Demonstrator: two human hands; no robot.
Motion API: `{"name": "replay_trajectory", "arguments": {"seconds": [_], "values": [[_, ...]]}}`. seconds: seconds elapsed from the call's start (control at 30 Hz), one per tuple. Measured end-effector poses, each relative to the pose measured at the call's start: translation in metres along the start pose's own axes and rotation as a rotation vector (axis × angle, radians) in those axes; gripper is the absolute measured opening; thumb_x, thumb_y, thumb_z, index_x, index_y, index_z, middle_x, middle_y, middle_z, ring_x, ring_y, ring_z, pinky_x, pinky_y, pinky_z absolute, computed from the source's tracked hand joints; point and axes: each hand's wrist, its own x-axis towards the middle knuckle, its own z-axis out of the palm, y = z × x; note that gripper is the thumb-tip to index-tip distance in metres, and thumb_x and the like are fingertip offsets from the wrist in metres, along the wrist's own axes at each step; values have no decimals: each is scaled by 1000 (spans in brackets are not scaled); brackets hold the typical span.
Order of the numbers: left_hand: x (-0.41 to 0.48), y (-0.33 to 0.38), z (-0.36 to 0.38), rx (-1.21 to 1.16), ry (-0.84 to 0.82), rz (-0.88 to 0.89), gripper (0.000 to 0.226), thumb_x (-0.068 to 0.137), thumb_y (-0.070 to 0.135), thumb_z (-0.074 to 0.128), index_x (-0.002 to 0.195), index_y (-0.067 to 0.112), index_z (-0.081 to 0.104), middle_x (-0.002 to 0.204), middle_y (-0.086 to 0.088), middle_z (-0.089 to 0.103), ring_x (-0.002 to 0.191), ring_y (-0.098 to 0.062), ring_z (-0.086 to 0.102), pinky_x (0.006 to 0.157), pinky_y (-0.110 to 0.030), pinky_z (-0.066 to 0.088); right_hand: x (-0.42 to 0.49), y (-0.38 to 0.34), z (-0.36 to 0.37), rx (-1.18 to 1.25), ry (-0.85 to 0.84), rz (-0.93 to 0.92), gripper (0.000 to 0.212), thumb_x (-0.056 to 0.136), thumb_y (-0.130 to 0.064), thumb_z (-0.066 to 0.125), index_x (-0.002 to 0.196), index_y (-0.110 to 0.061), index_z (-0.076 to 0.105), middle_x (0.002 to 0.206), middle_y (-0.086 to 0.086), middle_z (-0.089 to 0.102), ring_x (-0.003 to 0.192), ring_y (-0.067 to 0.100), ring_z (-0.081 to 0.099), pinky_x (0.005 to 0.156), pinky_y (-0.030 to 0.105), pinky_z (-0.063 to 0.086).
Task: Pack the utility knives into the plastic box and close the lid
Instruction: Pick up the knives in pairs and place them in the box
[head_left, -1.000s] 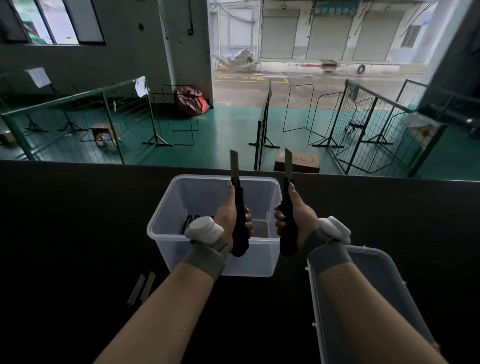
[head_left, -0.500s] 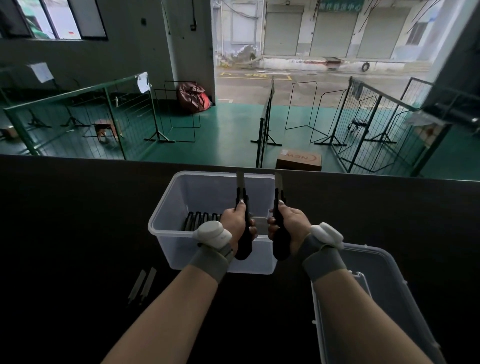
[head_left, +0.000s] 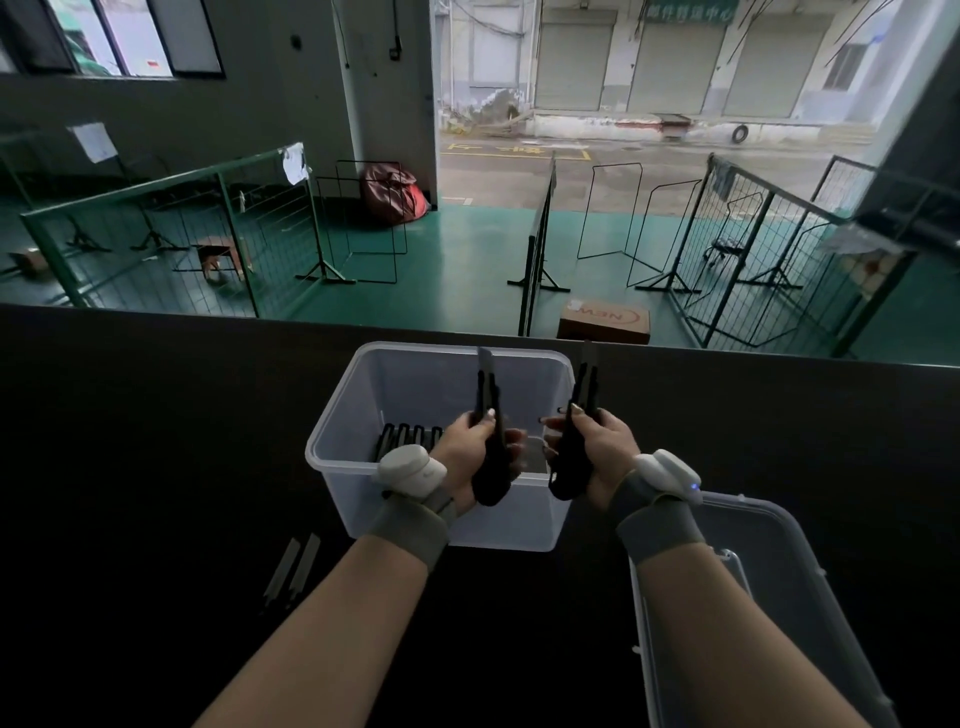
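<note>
Frame centre: left hand (head_left: 470, 452) grips one knife (head_left: 490, 431), right hand (head_left: 597, 449) another knife (head_left: 579, 431), over the box (head_left: 337, 467). Wrist hides knives inside (head_left: 408, 439); lid (head_left: 810, 597) cut off lower right.

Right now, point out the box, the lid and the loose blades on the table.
box (head_left: 332, 447): head view, on its left rim.
lid (head_left: 810, 623): head view, on its bare top, right of the right forearm.
loose blades (head_left: 293, 571): head view, mid-length of the pair lying left of the left forearm.
</note>
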Motion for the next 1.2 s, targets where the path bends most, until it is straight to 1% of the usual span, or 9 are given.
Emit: {"name": "replay_trajectory", "arguments": {"seconds": [0.1,0.17,0.33,0.5,0.6,0.7,0.8,0.93,1.2], "values": [[-3,1,-6,114,-46,-28,22,102,37,27,119,28,39,87,-9,64,71,-24,65,59,-35,52,1,3,-4,5,11,-41,15,101,-16,38,113,-8,44,79,13,60,63,25,57,55,36,49],[-3,1,-7,191,-52,-69,22,101,43,27,118,35,37,83,-6,62,66,-22,63,58,-34,51,4,5,-5,-25,19,-13,16,101,-19,40,110,-7,46,76,13,59,56,23,52,50,33,47],[5,2,-6,94,16,-65,34,101,43,27,105,15,47,65,-3,44,35,-9,44,39,-16,39,10,1,-6,69,-23,136,31,101,-26,37,83,-7,52,68,6,50,44,12,48,44,23,41],[4,4,-6,97,-59,-10,32,102,38,29,99,16,52,77,-7,58,68,-22,61,61,-34,53,3,-7,-8,104,-140,83,24,102,-23,35,97,-7,52,85,11,60,71,25,57,62,38,46],[4,6,-6,155,-80,-26,29,99,46,29,102,28,52,85,-5,64,77,-24,66,69,-42,55,8,-6,-9,103,-113,106,26,101,-31,37,95,-10,52,79,12,53,64,23,52,59,37,44],[10,5,-4,171,-9,-22,32,99,47,29,103,23,51,72,-3,54,53,-14,55,47,-23,46,16,-6,-11,83,-70,100,31,99,-35,39,85,-12,53,66,6,43,51,15,41,52,28,36],[16,2,-1,129,65,-25,46,95,55,34,78,15,50,56,1,42,30,-6,37,37,-9,30,23,-7,-16,25,-80,144,42,95,-46,42,78,-10,54,57,1,41,35,9,39,42,22,32],[19,-1,3,190,81,-28,64,80,73,41,51,16,40,37,4,36,27,-8,32,36,-10,26,29,-9,-19,-81,-58,208,58,85,-63,47,61,-10,52,45,-2,41,31,9,37,43,23,32],[24,5,1,188,120,1,56,92,57,39,60,12,44,37,4,40,26,-7,31,37,-8,24,39,-8,-7,-37,-166,167,45,97,-43,40,72,-7,50,55,1,39,36,10,39,41,22,33]]}}
